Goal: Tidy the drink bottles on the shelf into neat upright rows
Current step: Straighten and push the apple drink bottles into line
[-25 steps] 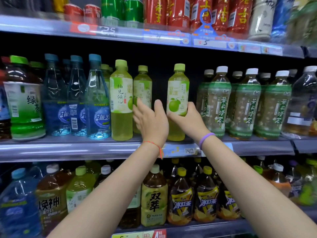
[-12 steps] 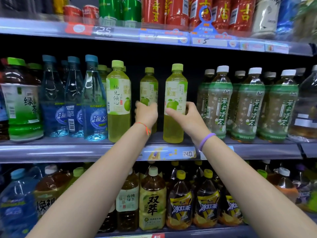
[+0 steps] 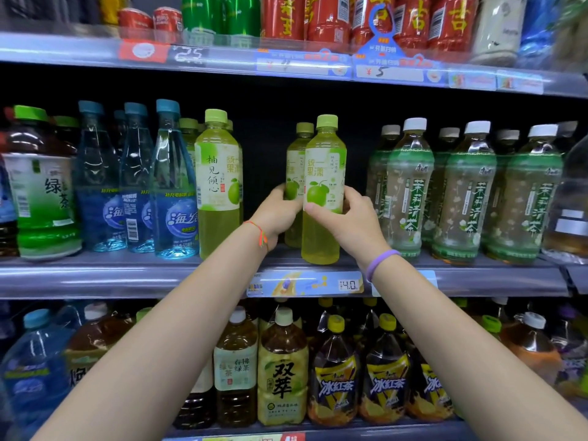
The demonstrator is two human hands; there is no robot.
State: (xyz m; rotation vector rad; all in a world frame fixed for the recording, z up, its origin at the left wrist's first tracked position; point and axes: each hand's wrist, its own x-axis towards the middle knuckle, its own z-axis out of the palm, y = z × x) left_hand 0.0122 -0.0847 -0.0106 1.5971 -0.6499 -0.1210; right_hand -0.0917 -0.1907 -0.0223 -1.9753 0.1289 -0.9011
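Bottles of pale green drink on the middle shelf (image 3: 127, 275): the left hand (image 3: 280, 214) grips the rear bottle (image 3: 296, 160), now slid right, apparently touching the front bottle (image 3: 323, 198) gripped by the right hand (image 3: 353, 218). A file is forming.

An open gap lies between the pomelo bottle (image 3: 218, 186) and the held green bottles (image 3: 323, 192).

The middle shelf (image 3: 127, 275) carries upright green-tea, water and jasmine-tea bottles.
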